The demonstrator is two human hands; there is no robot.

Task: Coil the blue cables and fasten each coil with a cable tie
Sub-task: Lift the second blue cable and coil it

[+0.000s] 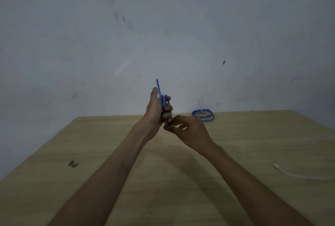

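Observation:
My left hand point(157, 109) grips a blue cable coil point(160, 95) edge-on, raised above the far middle of the wooden table point(108, 180); one cable end sticks up past my thumb. My right hand point(188, 131) sits just below it, thumb and fingertips pinching at the bottom of the coil; what they pinch is too small to tell. A second blue coil point(203, 115), fastened with a white cable tie whose tail stands up, lies flat near the table's far edge.
A loose white cable tie point(293, 172) lies on the table at the right. A small dark scrap point(73, 164) sits at the left. A pale wall rises just behind the table's far edge.

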